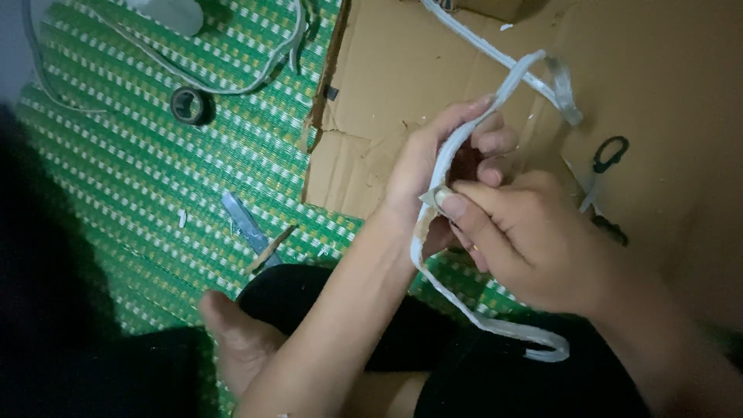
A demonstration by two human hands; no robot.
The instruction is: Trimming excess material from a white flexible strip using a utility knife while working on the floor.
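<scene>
The left hand (pixel 433 166) is gripping a white strip (pixel 453 155) in closed fingers, above the lap. The right hand (pixel 534 240) is pinching the strip's edge, with cardboard (pixel 658 85) and a green mat (pixel 124 178) lying below.

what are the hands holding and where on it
Both hold a long white strip. The left hand grips its middle stretch along the palm and fingers; the right hand pinches it at the thumb tip. Both ends hang free.

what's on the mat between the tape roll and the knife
Nothing but bare green woven mat between the tape roll and the knife, in the head view.
</scene>
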